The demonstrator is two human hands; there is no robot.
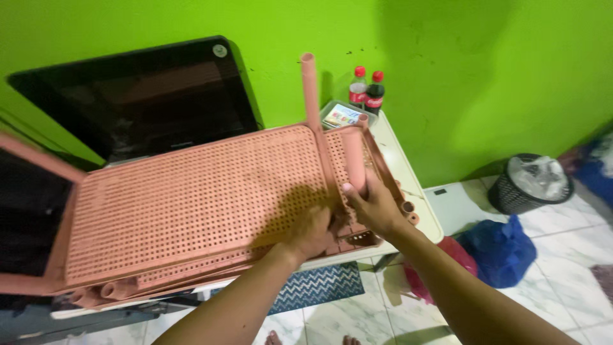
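Right hand (373, 204) gripped pink tube (354, 160), seating it upright | left hand (313, 233) clenched on perforated pink shelf panel (191, 204), bracing it | panel lay flat across white counter (408, 185), below green wall.

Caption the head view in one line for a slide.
Right hand grips a pink tube at a perforated pink shelf panel, left hand pressing beside it.

Looked like somebody's home: bright green wall (479, 76), tiled floor (562, 281), soda bottles (366, 89), a TV (147, 96).
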